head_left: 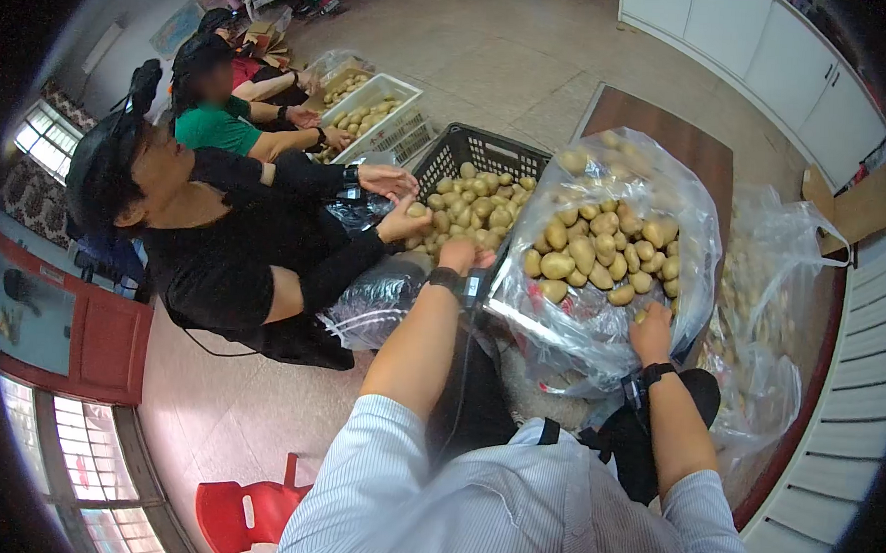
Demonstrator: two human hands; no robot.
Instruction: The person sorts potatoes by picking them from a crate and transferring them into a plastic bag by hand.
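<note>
My left hand reaches over the near edge of a black crate full of potatoes; its fingers are partly hidden among them. On the right, my right hand has its fingers closed on a potato at the near right side of an open clear plastic bag. Inside that bag lies a heap of potatoes, just beyond my right hand. A wristband is on each of my wrists.
A co-worker in black sits at my left, hands over the black crate. Two more people work beyond at white crates. A brown table holds the bag. More bagged potatoes stand right; a red stool stands lower left.
</note>
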